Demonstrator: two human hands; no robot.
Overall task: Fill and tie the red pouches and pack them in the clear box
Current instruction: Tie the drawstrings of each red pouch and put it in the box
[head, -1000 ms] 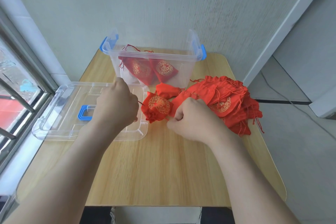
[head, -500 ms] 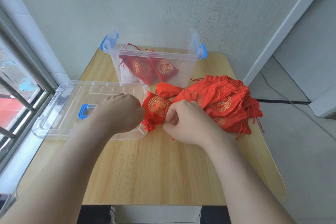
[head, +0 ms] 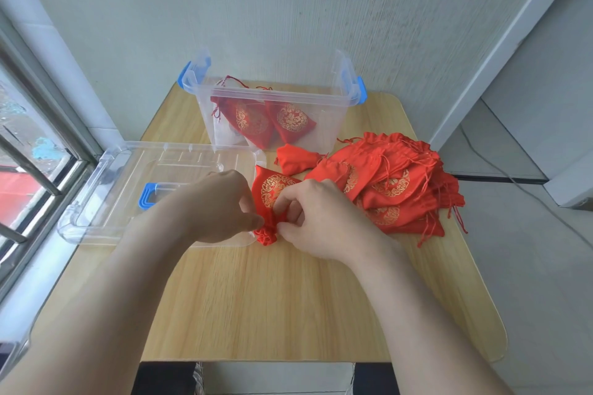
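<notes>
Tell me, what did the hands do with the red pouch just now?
Both hands moved inward: the left hand and right hand were apart pulling the strings, and now their fingers pinch the pouch at its gathered neck. The clear box, lid and pouch pile stayed put.

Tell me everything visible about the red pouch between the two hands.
The pouch is red, satin-like cloth with a round gold emblem printed on its face. It looks plump, as if filled. Its mouth is cinched into a ruffled neck that points toward the person, with the flat bottom facing away. It lies on the wooden table, right beside the clear lid. The left hand and right hand each pinch it near the neck.
</notes>
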